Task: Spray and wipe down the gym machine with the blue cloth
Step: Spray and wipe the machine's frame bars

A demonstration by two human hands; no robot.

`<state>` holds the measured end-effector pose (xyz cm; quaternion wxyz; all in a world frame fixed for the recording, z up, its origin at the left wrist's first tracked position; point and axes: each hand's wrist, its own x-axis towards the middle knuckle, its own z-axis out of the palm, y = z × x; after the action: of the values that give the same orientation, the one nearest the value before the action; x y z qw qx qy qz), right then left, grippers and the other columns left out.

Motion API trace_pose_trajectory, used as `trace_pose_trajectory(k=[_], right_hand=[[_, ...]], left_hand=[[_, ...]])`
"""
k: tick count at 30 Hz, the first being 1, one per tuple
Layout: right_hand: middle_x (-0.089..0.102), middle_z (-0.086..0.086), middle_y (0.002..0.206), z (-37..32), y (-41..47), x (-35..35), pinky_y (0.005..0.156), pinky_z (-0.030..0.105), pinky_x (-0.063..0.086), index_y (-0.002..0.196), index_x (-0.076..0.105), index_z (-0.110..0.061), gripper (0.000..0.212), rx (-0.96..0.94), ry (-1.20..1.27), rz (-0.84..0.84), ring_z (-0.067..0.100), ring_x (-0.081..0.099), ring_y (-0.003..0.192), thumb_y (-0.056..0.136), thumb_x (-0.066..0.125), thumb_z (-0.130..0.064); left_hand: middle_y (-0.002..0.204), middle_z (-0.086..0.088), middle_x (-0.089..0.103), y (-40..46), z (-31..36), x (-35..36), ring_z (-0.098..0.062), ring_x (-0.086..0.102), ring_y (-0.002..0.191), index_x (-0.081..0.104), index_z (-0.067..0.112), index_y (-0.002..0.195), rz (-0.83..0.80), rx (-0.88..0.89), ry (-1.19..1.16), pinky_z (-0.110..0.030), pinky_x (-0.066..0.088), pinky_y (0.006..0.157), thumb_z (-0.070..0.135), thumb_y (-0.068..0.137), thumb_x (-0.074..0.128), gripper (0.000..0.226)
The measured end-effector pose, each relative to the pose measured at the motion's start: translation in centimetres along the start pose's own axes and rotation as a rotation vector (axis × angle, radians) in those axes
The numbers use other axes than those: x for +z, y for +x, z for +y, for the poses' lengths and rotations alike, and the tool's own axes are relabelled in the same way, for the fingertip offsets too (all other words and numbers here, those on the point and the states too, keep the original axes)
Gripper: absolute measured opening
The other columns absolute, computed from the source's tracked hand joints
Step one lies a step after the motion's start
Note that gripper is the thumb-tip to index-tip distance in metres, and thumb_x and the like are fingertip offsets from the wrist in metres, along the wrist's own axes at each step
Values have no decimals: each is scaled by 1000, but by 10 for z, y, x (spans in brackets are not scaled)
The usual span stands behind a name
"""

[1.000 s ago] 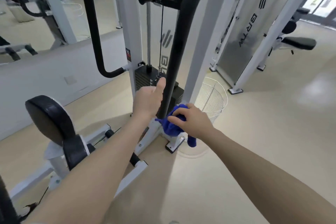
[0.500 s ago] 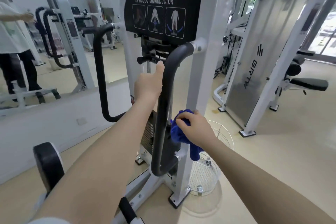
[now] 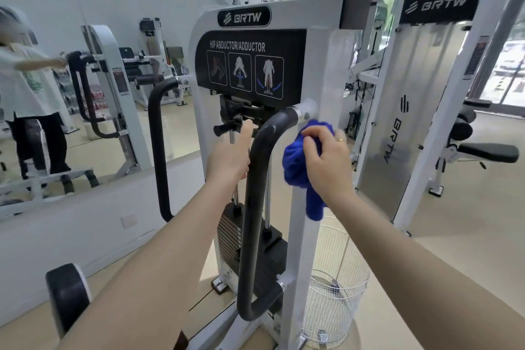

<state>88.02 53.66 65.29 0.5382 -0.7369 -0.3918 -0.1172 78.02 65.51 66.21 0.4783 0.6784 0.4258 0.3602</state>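
Both hands were up mid-wipe: right hand (image 3: 324,162) clutched the blue cloth (image 3: 298,167) against the white upright (image 3: 335,71); left hand (image 3: 228,158) gripped the black handle (image 3: 257,179); next probably came the handle's upper bend

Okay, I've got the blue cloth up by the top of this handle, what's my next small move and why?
Probably slide the cloth down the white post, or onto the black handle beside it. Your right hand grips the cloth bunched near the handle's upper mount, while your left hand rests at the handle's other side, so the lengths below look not yet reached.
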Motion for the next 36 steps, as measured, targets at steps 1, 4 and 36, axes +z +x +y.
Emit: trace_pose_trajectory(k=[1, 4, 36], right_hand=[[43, 2, 105, -5, 8, -2, 83, 31, 42, 112, 57, -21, 21, -41, -26, 43, 20, 50, 92, 95, 45, -22], [47, 10, 118, -20, 36, 6, 85, 32, 41, 124, 55, -18, 32, -223, -116, 104, 25, 51, 99, 94, 46, -14], [59, 10, 94, -40, 60, 51, 63, 29, 38, 107, 55, -9, 21, -370, -289, -45, 25, 56, 80, 86, 55, -13]], left_hand=[[65, -5, 52, -2, -3, -3, -17, 49, 57, 54, 9, 73, -4, -25, -26, -28, 43, 57, 71, 84, 35, 66], [65, -5, 54, -7, -17, -11, -17, 50, 60, 56, 9, 72, -1, -82, -104, -29, 44, 61, 73, 83, 35, 68], [96, 8, 68, -12, -74, -10, -16, 64, 90, 60, 29, 106, -268, 34, -255, -27, 51, 72, 8, 86, 65, 29]])
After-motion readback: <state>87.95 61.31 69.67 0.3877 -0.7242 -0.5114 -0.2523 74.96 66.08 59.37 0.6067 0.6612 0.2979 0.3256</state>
